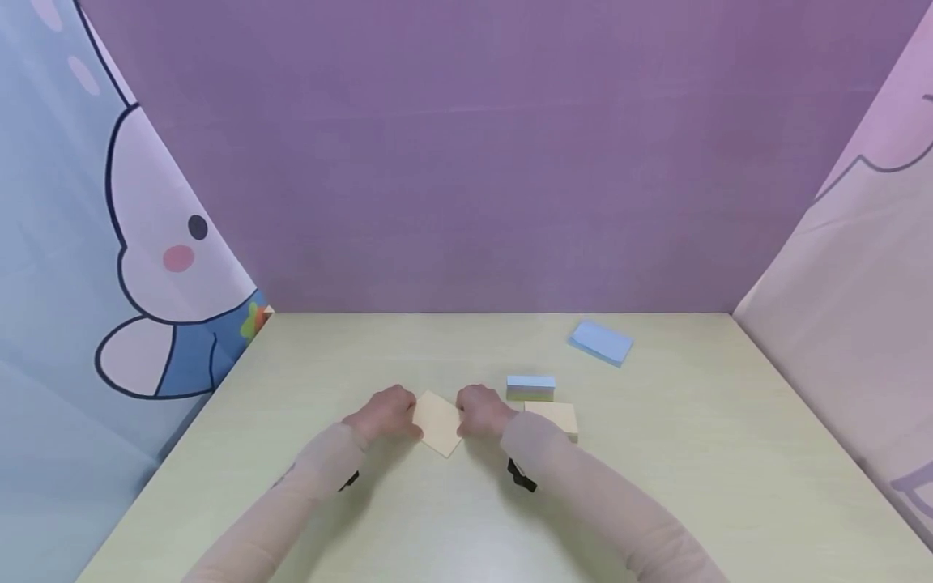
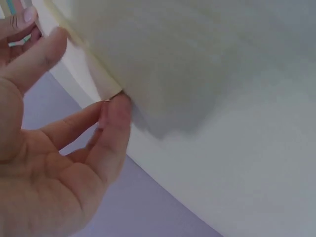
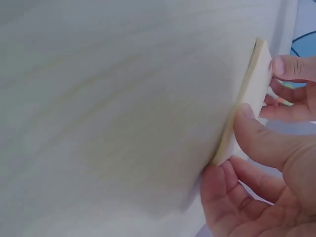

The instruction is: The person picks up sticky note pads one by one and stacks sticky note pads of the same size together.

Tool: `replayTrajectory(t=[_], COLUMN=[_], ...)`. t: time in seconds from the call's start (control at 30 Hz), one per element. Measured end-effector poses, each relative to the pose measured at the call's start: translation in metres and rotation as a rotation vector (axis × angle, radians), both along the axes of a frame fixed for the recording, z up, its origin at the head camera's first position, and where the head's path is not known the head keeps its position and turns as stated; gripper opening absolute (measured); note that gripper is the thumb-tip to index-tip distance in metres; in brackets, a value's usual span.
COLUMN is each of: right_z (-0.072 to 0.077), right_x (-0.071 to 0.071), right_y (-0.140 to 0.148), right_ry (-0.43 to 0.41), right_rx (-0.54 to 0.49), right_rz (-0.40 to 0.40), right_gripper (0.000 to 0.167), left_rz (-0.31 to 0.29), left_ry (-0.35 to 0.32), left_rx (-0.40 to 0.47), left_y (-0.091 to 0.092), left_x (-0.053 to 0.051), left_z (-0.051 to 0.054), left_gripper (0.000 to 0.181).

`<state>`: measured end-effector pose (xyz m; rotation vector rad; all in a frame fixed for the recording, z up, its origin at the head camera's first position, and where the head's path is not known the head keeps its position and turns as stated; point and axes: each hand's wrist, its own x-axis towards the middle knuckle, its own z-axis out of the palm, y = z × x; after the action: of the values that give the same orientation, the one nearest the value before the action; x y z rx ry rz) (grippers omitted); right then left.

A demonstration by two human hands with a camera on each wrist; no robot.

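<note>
Between both hands lies a cream square paper pad, turned so that a corner points toward the person. My left hand holds its left side, with the thumb on the near edge and fingertips at a corner in the left wrist view. On the opposite side my right hand grips the pad the same way, thumb on the near edge and curled fingers at a corner. The pad looks thin, like a small stack of sheets, and sits at or just above the tabletop. Its underside is hidden.
Beside the right forearm is another cream pad, partly covered by the sleeve. Just behind it stands a block with a light blue top and a greenish lower part. A blue pad lies farther back on the pale table. A purple curtain hangs behind.
</note>
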<state>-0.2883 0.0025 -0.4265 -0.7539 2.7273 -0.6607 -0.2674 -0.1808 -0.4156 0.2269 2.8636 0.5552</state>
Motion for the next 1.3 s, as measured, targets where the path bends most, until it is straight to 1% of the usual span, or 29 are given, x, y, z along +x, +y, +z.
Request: replayTrajectory(t=[0.07,0.17,0.2,0.27,0.33,0.43,0.53,0.63,0.8,1.07,1.3], right_z=[-0.001,-0.001,-0.002,-0.002,-0.001,0.0,0.002,0.003,0.006,0.01,0.013], right_x=[0.002,0.01,0.012,0.018,0.024,0.028,0.029,0.026,0.017,0.004,-0.004], right_y=[-0.001,-0.004,-0.005,-0.008,-0.011,-0.012,-0.013,-0.011,-0.007,0.0,0.008], right_ry=[-0.008,-0.016,-0.013,0.001,0.026,0.055,0.057,0.055,0.049,0.008,-0.008], right_rx=[0.01,0.053,0.07,0.105,0.126,0.139,0.155,0.182,0.225,0.268,0.293], right_rz=[-0.006,-0.02,-0.021,-0.018,-0.008,-0.006,-0.004,0.015,0.042,0.085,0.115], right_gripper=[0.026,0.038,0.043,0.055,0.059,0.059,0.057,0.053,0.045,0.05,0.048], left_rz=[-0.067,-0.226,-0.276,-0.368,-0.427,-0.473,-0.477,-0.455,-0.412,-0.353,-0.348], left_ry=[-0.004,-0.018,-0.026,-0.037,-0.045,-0.035,-0.03,-0.031,-0.04,-0.053,-0.005], left_rx=[0.017,0.043,0.051,0.047,0.032,0.006,-0.007,-0.011,0.012,0.071,0.051], left_y=[-0.004,-0.012,-0.014,-0.018,-0.022,-0.024,-0.024,-0.022,-0.017,-0.009,-0.003], left_x=[-0.003,-0.011,-0.014,-0.019,-0.022,-0.025,-0.026,-0.026,-0.025,-0.019,-0.017], left_z=[0.001,0.002,0.001,0.0,-0.001,-0.001,-0.001,-0.001,-0.001,-0.006,-0.011], left_gripper=[0.042,0.061,0.065,0.066,0.066,0.066,0.066,0.063,0.06,0.05,0.051])
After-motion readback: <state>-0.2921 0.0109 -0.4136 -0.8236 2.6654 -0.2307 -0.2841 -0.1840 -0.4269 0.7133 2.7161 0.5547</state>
